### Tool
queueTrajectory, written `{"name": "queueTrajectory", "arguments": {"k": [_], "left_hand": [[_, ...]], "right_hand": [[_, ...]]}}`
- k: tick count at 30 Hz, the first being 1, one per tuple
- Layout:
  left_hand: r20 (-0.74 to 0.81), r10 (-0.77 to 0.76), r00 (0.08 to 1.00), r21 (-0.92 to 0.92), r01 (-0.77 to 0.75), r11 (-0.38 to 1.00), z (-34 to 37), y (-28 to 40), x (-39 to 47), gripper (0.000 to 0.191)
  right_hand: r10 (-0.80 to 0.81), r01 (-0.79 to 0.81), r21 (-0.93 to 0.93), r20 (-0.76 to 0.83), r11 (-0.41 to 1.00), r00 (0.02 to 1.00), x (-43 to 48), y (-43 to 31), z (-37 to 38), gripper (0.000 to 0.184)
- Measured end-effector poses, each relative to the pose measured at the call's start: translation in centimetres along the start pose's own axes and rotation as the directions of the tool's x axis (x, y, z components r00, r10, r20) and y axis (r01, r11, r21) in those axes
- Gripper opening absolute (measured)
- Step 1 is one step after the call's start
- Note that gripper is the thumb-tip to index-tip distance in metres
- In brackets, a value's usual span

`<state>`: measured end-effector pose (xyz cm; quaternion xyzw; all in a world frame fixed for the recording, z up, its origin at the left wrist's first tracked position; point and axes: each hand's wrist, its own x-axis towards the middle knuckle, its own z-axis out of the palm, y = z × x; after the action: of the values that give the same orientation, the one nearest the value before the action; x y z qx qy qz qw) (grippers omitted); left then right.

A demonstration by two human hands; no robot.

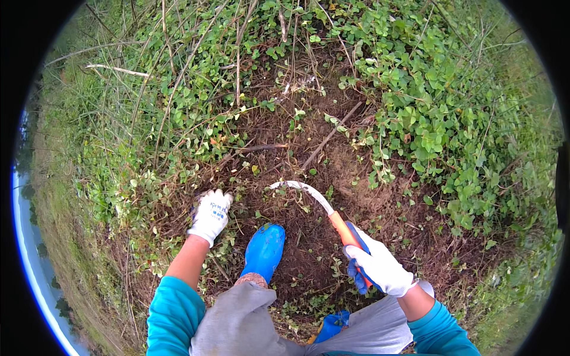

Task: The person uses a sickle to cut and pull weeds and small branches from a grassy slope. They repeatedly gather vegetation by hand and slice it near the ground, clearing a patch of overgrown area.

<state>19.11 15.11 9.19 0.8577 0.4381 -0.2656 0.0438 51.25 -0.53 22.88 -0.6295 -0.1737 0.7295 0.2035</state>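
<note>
My right hand (378, 262), in a white and blue work glove, is closed around the orange handle of a sickle (318, 196). The curved metal blade points left, its tip over bare soil in front of my blue boot (265, 249). My left hand (211, 216), gloved alike, reaches down at the edge of a heap of pulled vines and roots (171, 209). Its fingertips are partly hidden in the stems, so whether it grips any cannot be told. Leafy green vines (427, 111) grow around the patch of soil.
A dry stick (331, 135) lies aslant on the soil beyond the blade, with a darker twig (265, 147) to its left. Thin dry stalks (178, 80) stand among the vines at the upper left. My other boot (329, 327) is behind, low in view.
</note>
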Motion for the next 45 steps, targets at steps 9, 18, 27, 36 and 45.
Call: {"name": "queueTrajectory", "arguments": {"k": [9, 18, 27, 36, 45], "left_hand": [[-0.456, 0.269, 0.848, 0.190, -0.203, 0.961, 1.3, 0.7, -0.3, 0.073], [0.098, 0.026, 0.995, 0.276, -0.053, 0.960, 0.6, 0.2, 5.0, 0.071], [0.063, 0.151, 0.987, 0.448, -0.163, 0.879, 1.5, -0.1, 3.5, 0.025], [-0.007, 0.124, 0.992, 0.387, -0.112, 0.915, 2.4, -1.4, 1.0, 0.019], [-0.048, 0.108, 0.993, 0.320, -0.087, 0.943, 2.2, -2.0, -0.3, 0.020]], "right_hand": [[-0.118, 0.115, 0.113, 0.022, 0.987, 0.993, 5.9, 2.0, 2.8, 0.060], [-0.118, 0.136, -0.152, 0.119, 0.979, 0.986, 11.0, 0.8, 7.2, 0.058], [-0.028, 0.027, -0.219, -0.003, 0.975, 1.000, 2.5, 3.7, 2.1, 0.062], [-0.024, 0.057, -0.309, 0.109, 0.949, 0.994, 7.2, 3.2, 5.3, 0.063], [-0.124, 0.188, -0.366, 0.190, 0.911, 0.974, 10.3, 0.4, 7.3, 0.063]]}}
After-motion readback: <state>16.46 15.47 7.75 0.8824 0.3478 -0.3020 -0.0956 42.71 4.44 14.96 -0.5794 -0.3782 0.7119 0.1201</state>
